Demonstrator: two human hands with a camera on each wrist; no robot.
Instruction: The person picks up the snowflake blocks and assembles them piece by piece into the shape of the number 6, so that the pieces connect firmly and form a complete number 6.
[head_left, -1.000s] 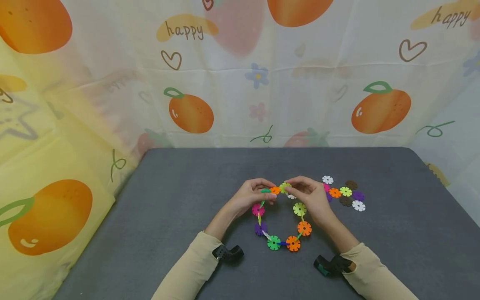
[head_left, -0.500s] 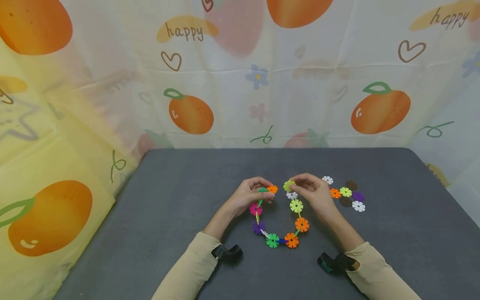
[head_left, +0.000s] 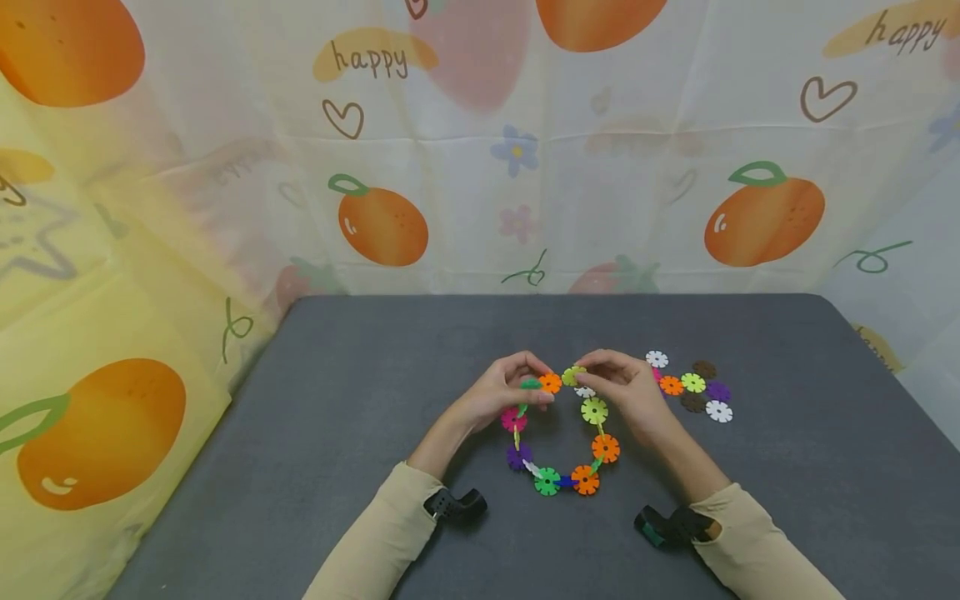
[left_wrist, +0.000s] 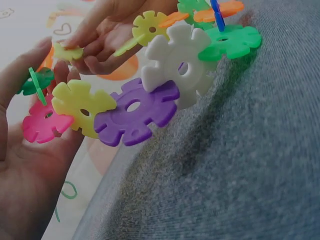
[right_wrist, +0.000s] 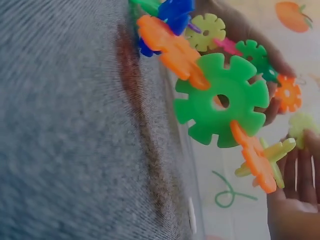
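A chain of slotted plastic snowflake discs hangs in an open loop between the hands. My left hand (head_left: 504,390) grips its left end, thumb and fingers at an orange snowflake disc (head_left: 551,382) joined to a green one (left_wrist: 37,82). Opposite it, my right hand (head_left: 624,390) pinches the yellow-green snowflake disc (head_left: 573,376) at the other end. A small gap separates these two end discs. Pink, yellow, purple (left_wrist: 142,119) and white discs run down the left side; orange and green (right_wrist: 200,112) ones show large in the right wrist view.
Beyond the right hand, several loose snowflake discs lie on the grey table (head_left: 375,358): white (head_left: 718,412), brown (head_left: 703,369), purple, orange and yellow-green. A fruit-print cloth (head_left: 465,208) hangs behind the table. Black straps with cameras sit at both wrists.
The two end discs were close together a second ago, then drew apart as the right hand shifted right. Now they are nearer again, with a small gap between them.
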